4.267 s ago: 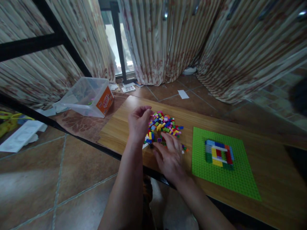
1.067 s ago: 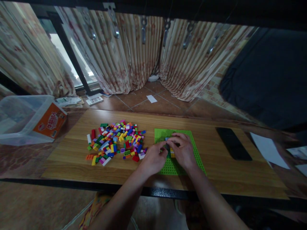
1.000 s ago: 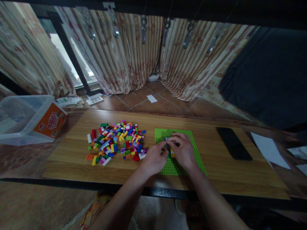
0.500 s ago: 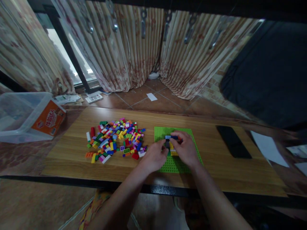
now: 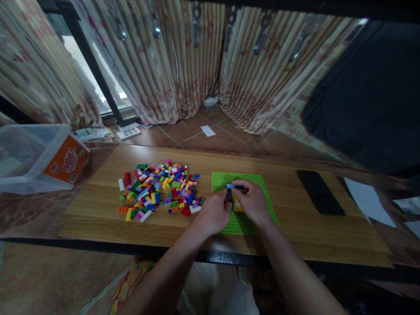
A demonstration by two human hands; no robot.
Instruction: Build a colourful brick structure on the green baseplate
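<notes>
A small build of toy bricks (image 5: 237, 207), with yellow, blue, light blue and dark pieces, is over the green studded baseplate (image 5: 246, 226). On its left side my left hand (image 5: 215, 212) is closed, fingertips pinched at a dark piece. My right hand (image 5: 252, 202) is closed over the build's right side, with thumb and fingers around a blue brick (image 5: 239, 187). A light blue piece (image 5: 229, 186) shows between the fingertips of both hands. Fingers cover much of the build, so I cannot tell whether it is fixed to the baseplate.
Left of the baseplate, loose bricks of many colours (image 5: 164, 186) are spread over the wooden tabletop (image 5: 288, 236). A black phone (image 5: 320, 192) lies to the right, near a sheet of white paper (image 5: 369, 202). A clear plastic bin (image 5: 36, 164) stands at the far left.
Both hands stay at the build. The fingers have shifted slightly, and the blue brick under my right fingers shows more plainly. The view has tilted a little.
</notes>
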